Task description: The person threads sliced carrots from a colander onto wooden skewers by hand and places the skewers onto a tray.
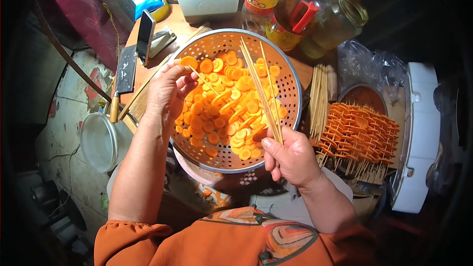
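Shines brightly on the carrots (199, 119) at the centre and the case (419, 130) at three o'clock; glints off the bottle (301, 7) at one o'clock. Dims beneath the colander (291, 99), towards six o'clock. Blackens and curves at the edges; looks sharp mid-frame.

A head-worn camera looks forward and down. Close below sits a round, grey, perforated metal colander (289, 81), mid-frame.

left hand (170, 84): pinching carrot slice (188, 62) | right hand (291, 156): gripping skewers (272, 118) | beneath both hands: colander (222, 163) holding more slices (197, 122)
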A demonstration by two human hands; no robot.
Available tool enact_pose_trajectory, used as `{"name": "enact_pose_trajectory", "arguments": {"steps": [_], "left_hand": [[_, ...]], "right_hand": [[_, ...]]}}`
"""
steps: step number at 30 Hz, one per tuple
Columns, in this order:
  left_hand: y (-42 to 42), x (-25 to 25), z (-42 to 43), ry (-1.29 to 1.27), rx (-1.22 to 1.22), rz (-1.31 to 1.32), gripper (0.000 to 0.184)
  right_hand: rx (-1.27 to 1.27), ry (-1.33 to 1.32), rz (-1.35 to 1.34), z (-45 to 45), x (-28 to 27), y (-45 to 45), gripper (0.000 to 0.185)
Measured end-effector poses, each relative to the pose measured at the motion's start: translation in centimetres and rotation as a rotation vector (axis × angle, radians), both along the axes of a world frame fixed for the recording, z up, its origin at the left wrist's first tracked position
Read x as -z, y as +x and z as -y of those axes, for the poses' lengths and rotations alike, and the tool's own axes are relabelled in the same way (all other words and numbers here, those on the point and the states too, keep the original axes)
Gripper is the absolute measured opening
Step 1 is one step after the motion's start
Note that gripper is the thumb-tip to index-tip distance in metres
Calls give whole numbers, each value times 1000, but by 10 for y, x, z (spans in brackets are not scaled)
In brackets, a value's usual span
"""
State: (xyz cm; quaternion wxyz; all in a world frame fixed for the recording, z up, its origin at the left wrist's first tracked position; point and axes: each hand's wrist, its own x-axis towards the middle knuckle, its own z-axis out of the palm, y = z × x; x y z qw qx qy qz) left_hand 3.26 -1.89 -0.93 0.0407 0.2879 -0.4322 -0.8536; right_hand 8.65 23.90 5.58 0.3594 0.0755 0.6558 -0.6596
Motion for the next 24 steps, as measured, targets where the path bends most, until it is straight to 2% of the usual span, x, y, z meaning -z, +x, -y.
{"name": "enact_pose_trajectory", "arguments": {"steps": [8,10,14,16,18,24], "left_hand": [[0,5,1,-87,4,-47,11],[-1,9,0,-186,32,-68,10],[4,-1,-11,-179,52,-79,10],[9,-3,-21,-22,151,-115,10],[16,-5,-38,-28,201,-79,11],[20,-7,-47,-15,171,-45,12]], "right_hand": [[-8,-10,-4,0,0,0,16],[-9,5,-10,0,-1,0,16],[-9,-2,3,-1,4,0,16],[15,-2,-4,1,6,0,16],[30,1,-16,4,7,-2,15],[51,10,-23,4,6,-2,15]]}}
